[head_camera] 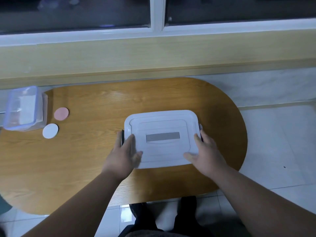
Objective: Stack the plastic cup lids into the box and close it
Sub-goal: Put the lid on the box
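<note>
Both hands bracket the white rectangular plastic box (162, 124), which sits lid-on between them on the oval wooden table (85, 159). The left hand (125, 151) and right hand (206, 150) are spread wide. Their fingers run fairly straight along the box's short sides at the dark side clasps (122, 137), thumbs lie on the lid, and neither hand curls round anything.

Well beyond the left fingertips lie 2 round plastic cup lids, 1 pink (61, 113) and 1 white (50, 131), beside a clear plastic container (24, 108). With those 2 outside, the step looks like releasing the clasps. The next move calls for flipping both evenly, then lifting the lid straight up.
</note>
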